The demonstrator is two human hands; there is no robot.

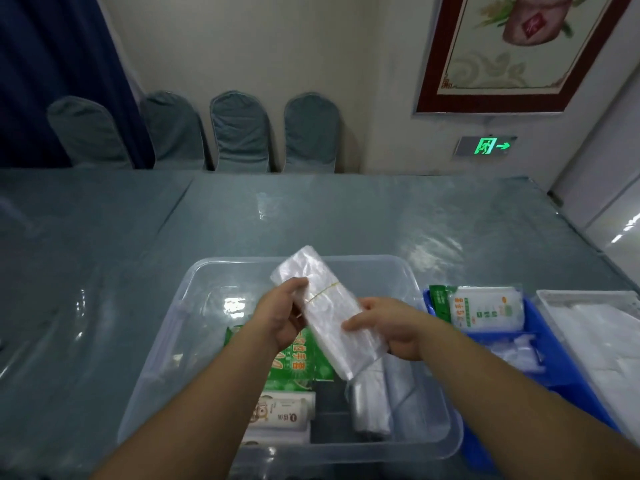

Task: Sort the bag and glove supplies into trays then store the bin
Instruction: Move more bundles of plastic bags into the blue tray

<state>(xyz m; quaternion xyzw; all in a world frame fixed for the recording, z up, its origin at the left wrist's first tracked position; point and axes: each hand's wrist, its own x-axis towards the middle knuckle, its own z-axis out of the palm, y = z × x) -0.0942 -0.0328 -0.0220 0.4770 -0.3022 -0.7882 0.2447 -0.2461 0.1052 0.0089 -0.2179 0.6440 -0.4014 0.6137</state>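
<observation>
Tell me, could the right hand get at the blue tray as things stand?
Probably yes, but not freely: the right hand holds the bag bundle together with the left hand. The blue tray lies close beside it, with nothing between.

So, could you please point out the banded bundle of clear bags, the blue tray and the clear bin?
bundle of clear bags [325, 306]: head view, middle, near its rubber band.
blue tray [540, 317]: head view, bare right wall.
clear bin [194, 306]: head view, left wall.
</observation>
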